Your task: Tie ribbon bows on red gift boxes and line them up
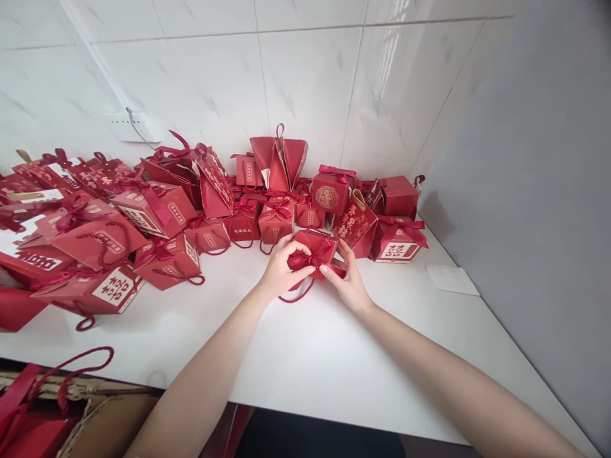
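A small red gift box (321,239) rests on the white table between my two hands. A red ribbon (311,260) is tied in a bow across its top. My left hand (280,266) curls round the box's left side, its thumb and forefinger at the bow. From the right, my right hand (352,280) grips the box, its thumb against the ribbon's right end. A twisted red cord handle (298,297) loops out onto the table in front of the box. My hands hide part of the box's sides.
Red boxes with bows (278,218) stand in rows behind, against a tiled wall (305,76). A larger heap of boxes (100,242) fills the left. A white paper piece (452,280) lies by the grey partition (539,191). A cardboard carton (112,416) holding red items stands at lower left.
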Tool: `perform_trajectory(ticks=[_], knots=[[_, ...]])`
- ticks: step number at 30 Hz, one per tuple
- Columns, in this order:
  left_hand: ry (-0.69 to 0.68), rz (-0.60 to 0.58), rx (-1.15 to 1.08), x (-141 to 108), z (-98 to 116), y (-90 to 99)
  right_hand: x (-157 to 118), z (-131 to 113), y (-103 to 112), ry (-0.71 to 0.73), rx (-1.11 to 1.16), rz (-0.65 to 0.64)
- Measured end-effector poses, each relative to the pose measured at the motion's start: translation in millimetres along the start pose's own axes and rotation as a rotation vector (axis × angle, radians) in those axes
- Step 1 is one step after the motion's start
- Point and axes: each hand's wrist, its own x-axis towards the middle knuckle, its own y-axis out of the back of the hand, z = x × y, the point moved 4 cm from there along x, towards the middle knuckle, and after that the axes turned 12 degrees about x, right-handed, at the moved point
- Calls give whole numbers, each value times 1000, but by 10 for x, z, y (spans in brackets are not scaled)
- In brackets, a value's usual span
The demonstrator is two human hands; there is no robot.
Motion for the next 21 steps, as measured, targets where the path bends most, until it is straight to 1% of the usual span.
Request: perform_trajectory(ticks=[2,5,7,9,11,14,17,21], knots=[[-33,-24,-30,-6,16,-9,11,9,15,-14,3,26],[-32,-63,-204,-9,21,-45,42,33,72,-24,21,91],[47,-87,-316,-9,-13,-96,68,48,121,-19,46,141],[149,-114,-388,-14,-65,-168,89,62,152,-22,88,158],[206,-148,-432,-22,-108,-240,100,70,160,-33,121,145],[183,-185,-446,-22,-149,-299,87,55,147,-38,134,110],[154,-197,-438,-9,-193,-280,52,-3,109,-7,135,52],[148,-230,-487,27,-222,-187,12,-79,15,7,166,-70]])
